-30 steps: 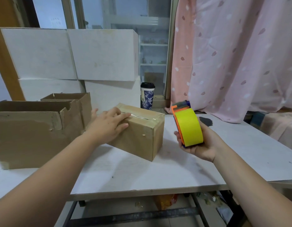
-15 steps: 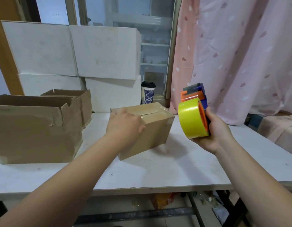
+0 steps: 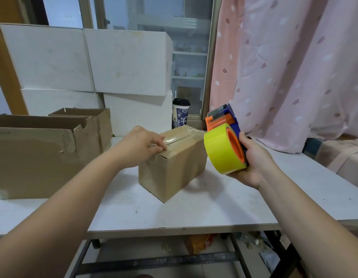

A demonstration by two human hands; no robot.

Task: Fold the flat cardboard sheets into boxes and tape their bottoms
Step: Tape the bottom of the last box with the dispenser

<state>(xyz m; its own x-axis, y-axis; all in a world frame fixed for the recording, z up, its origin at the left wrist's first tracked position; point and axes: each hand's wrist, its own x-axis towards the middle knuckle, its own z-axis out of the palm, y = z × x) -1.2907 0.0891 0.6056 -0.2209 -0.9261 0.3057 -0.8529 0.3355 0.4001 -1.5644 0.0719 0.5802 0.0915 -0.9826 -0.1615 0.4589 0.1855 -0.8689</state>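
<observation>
A small brown cardboard box (image 3: 174,169) stands on the white table (image 3: 194,213), its upward face closed with clear tape along the seam. My left hand (image 3: 142,145) lies on the near left end of that taped face, fingers bent down onto the tape. My right hand (image 3: 254,159) grips a tape dispenser (image 3: 224,143) with an orange and blue frame and a yellow roll, held in the air just right of the box and apart from it.
Two open brown boxes (image 3: 43,155) stand at the table's left. White boxes (image 3: 89,63) are stacked behind them. A lidded paper cup (image 3: 180,113) stands behind the small box. A pink curtain (image 3: 294,67) hangs at the right. The table's front edge is near me.
The small box has been tipped from lying tilted to standing with its taped face up. My left hand moved onto its top end. My right hand raised the dispenser and turned it.
</observation>
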